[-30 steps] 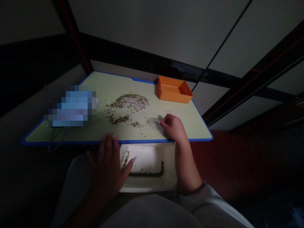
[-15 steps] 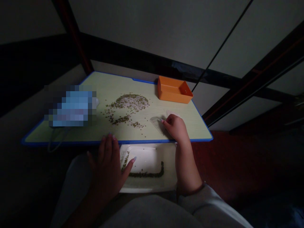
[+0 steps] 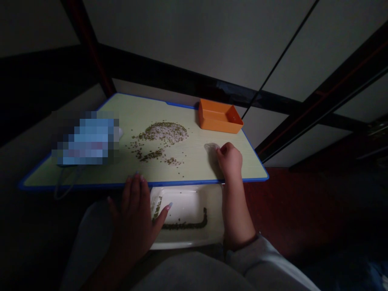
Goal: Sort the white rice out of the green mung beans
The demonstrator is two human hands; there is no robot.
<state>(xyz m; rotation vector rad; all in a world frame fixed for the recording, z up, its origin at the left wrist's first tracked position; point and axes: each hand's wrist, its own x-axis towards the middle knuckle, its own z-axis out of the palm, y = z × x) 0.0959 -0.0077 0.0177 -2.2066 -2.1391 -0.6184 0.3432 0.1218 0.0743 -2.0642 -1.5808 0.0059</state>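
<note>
The right hand (image 3: 230,161), knuckles up, reaches over the near edge of the pale green, blue-rimmed worktop (image 3: 151,171) towards its right end, thumb and forefinger pinching a thin, clear, curved plastic piece (image 3: 210,147). The left hand (image 3: 131,218) is spread open, palm down, fingertips at the near edge, covering part of a white rectangular tray (image 3: 184,245) holding small dark green beans (image 3: 184,226). Mixed green and pale grains (image 3: 166,132) lie mid-worktop; an orange open box (image 3: 220,127) sits by the far right corner.
</note>
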